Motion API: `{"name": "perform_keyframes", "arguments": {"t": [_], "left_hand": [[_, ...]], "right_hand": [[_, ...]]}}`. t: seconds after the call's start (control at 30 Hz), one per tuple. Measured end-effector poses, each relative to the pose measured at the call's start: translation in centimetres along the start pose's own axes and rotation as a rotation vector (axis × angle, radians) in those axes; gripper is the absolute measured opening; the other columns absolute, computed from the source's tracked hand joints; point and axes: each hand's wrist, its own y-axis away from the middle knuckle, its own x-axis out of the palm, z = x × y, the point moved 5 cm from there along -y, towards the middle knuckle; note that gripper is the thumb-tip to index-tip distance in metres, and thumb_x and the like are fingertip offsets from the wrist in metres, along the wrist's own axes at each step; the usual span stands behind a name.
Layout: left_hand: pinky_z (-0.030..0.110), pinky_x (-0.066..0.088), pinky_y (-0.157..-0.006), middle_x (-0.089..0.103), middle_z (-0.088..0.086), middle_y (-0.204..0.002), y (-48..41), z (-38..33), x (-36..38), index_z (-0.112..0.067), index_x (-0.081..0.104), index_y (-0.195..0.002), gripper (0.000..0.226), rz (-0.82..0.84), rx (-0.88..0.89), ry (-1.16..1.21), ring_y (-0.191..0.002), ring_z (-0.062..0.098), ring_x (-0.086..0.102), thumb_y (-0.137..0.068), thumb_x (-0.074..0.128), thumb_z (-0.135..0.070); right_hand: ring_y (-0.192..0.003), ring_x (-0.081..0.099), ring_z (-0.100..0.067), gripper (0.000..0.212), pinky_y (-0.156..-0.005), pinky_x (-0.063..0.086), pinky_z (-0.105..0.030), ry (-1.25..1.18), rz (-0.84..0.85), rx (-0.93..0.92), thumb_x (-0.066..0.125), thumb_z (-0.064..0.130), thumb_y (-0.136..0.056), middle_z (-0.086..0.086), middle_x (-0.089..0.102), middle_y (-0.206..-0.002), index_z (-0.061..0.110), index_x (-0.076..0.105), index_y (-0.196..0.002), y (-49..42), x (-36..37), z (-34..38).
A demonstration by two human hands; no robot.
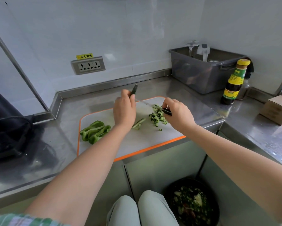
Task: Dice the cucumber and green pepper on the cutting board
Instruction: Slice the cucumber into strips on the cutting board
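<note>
A white cutting board with an orange rim [145, 141] lies on the steel counter. Strips of green pepper [95, 132] sit at its left end. A pile of diced cucumber [158, 117] lies at its far right, with a thin cucumber strip [138, 123] beside it. My right hand [179, 113] grips the black handle of a knife [167, 112] next to the pile; its thin blade runs left toward my left hand. My left hand [124, 110] is closed above the board's middle, pinching a dark green piece [134, 89], seemingly cucumber, that sticks up from its fingers.
A grey plastic bin [202, 74] with glassware stands at the back right, with a dark sauce bottle [233, 82] in front of it. A cardboard box [277, 110] is at the far right. A black bag [8, 129] fills the left counter. A waste bucket [192, 204] is on the floor.
</note>
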Motion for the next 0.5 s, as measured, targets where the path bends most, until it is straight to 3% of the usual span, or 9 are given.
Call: {"name": "perform_keyframes", "arguments": {"t": [0.07,0.2,0.3,0.4,0.5], "left_hand": [[0.039,0.040,-0.068,0.066,0.015,-0.089,0.2,0.2,-0.7,-0.007,0.050,-0.104,0.020,-0.041,-0.043,0.011,-0.085,0.036,0.058,-0.100,0.042,-0.024],[0.033,0.039,-0.067,0.067,0.011,-0.096,0.9,2.0,0.0,-0.012,0.064,-0.094,0.019,0.156,-0.183,-0.252,-0.095,0.036,0.060,-0.094,0.053,-0.028],[0.032,0.040,-0.063,0.068,0.012,-0.092,1.5,4.2,0.7,-0.012,0.069,-0.081,0.023,0.304,-0.178,-0.455,-0.095,0.035,0.059,-0.088,0.059,-0.031],[0.033,0.042,-0.069,0.067,0.010,-0.100,2.3,5.5,1.5,-0.012,0.072,-0.089,0.033,0.417,-0.171,-0.543,-0.102,0.032,0.053,-0.085,0.063,-0.044],[0.034,0.044,-0.078,0.068,0.009,-0.098,2.3,5.0,1.1,-0.012,0.072,-0.089,0.035,0.333,-0.151,-0.393,-0.104,0.033,0.053,-0.089,0.057,-0.045]], "right_hand": [[-0.081,0.057,-0.030,0.019,-0.065,0.049,-0.039,-0.160,0.018,0.128,0.064,0.010,-0.084,-0.009,0.062,-0.095,0.011,0.053,-0.100,-0.4,-0.2,-0.1],[-0.064,0.051,-0.016,0.022,-0.046,0.041,-0.026,-0.403,0.115,0.343,0.063,0.016,-0.087,-0.006,0.059,-0.094,0.010,0.053,-0.106,-0.8,-0.1,0.2],[-0.062,0.051,-0.016,0.021,-0.048,0.040,-0.025,-0.488,0.156,0.396,0.058,0.019,-0.086,-0.006,0.059,-0.090,0.011,0.052,-0.105,-0.6,0.0,0.9],[-0.063,0.052,-0.018,0.017,-0.057,0.043,-0.029,-0.521,0.166,0.412,0.056,0.020,-0.086,-0.007,0.060,-0.089,0.013,0.051,-0.101,-0.3,0.2,1.5],[-0.070,0.053,-0.025,0.017,-0.061,0.047,-0.037,-0.460,0.157,0.371,0.056,0.014,-0.086,-0.011,0.061,-0.097,0.014,0.050,-0.101,-0.2,0.4,2.0]]}}
